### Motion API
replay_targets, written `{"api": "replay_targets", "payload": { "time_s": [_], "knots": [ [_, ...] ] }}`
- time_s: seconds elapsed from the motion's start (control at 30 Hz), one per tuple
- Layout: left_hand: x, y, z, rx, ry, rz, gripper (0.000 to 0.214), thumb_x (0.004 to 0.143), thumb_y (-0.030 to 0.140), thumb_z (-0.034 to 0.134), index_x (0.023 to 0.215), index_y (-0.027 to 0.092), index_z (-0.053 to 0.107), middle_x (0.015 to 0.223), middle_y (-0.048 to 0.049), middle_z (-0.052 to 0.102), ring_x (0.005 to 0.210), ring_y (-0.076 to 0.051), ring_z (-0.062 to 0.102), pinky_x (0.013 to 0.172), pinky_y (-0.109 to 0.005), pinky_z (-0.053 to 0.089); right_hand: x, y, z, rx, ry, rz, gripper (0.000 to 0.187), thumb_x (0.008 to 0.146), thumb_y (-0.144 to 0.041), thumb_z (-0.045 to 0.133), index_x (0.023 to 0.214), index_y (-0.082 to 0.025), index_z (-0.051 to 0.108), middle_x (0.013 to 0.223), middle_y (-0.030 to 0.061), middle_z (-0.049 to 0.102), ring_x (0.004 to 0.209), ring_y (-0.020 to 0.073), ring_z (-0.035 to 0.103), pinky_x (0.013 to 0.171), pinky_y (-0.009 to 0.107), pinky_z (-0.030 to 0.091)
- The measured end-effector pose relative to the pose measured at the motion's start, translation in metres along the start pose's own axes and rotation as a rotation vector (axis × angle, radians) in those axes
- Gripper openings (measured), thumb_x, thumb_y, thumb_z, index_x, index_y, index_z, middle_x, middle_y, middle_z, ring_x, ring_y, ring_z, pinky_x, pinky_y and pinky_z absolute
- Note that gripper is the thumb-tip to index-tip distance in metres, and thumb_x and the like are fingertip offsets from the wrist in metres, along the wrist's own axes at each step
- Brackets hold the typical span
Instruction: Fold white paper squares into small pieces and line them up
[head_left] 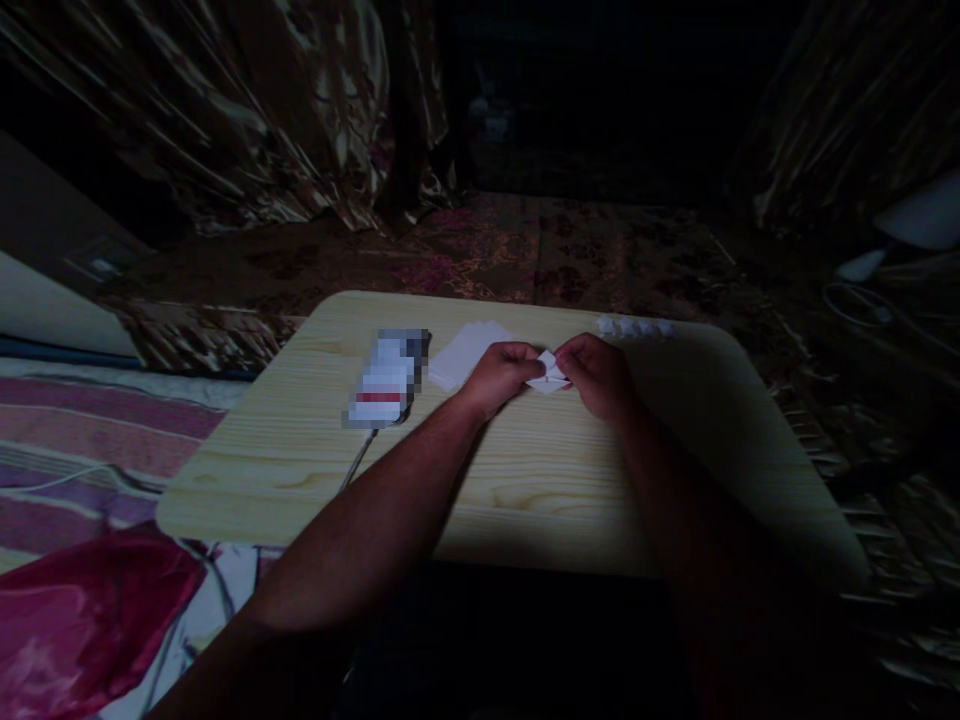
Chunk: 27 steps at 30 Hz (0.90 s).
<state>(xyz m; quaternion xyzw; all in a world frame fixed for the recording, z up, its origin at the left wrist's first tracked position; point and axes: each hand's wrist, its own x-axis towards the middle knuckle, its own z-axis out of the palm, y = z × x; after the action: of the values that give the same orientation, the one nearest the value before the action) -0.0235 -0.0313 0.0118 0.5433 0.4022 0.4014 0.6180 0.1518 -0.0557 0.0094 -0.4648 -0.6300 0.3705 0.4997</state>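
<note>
Between my two hands is a small piece of folded white paper [548,380], held just above the wooden table. My left hand [498,378] pinches its left side with the thumb on top. On the other side my right hand [598,372] grips the paper's right edge, fingers closed. A stack of white paper sheets [466,354] lies beyond my left hand, partly covered by it. Along the far edge, past my right hand, several small white folded paper pieces [634,328] stand in a row.
A phone-like device [386,380], blurred out, lies on the left of the table [555,490] with a cable [357,460] running off the near edge. A striped bedspread [97,420] and a red bag [97,610] are at left. Dark curtains [315,110] hang behind; a white lamp [922,215] is at right.
</note>
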Motion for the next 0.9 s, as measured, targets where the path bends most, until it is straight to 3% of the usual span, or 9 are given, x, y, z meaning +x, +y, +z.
{"api": "replay_targets", "payload": {
  "time_s": [0.33, 0.9],
  "knots": [
    [0.0019, -0.0027, -0.0034, 0.028, -0.023, 0.004, 0.016, 0.061, 0.025, 0.074, 0.063, 0.015, 0.062, 0.054, 0.0036, 0.053, 0.049, -0.007, 0.04, 0.05, -0.024, 0.025, -0.0017, -0.0049, -0.0018, -0.054, -0.027, -0.04, 0.022, 0.082, -0.042, 0.066, 0.083, -0.02, 0.061, 0.068, -0.0013, 0.063, 0.061, 0.0134, 0.058, 0.055, 0.025, 0.046],
    [-0.0015, -0.0037, 0.0006, 0.104, -0.026, 0.067, 0.018, 0.062, 0.027, 0.075, 0.061, 0.014, 0.062, 0.054, 0.0042, 0.051, 0.049, -0.006, 0.039, 0.05, -0.022, 0.028, -0.0011, -0.0013, 0.0005, -0.106, -0.002, -0.067, 0.015, 0.082, -0.035, 0.063, 0.081, -0.02, 0.061, 0.071, 0.0001, 0.066, 0.064, 0.0148, 0.06, 0.06, 0.027, 0.044]
  ]
}}
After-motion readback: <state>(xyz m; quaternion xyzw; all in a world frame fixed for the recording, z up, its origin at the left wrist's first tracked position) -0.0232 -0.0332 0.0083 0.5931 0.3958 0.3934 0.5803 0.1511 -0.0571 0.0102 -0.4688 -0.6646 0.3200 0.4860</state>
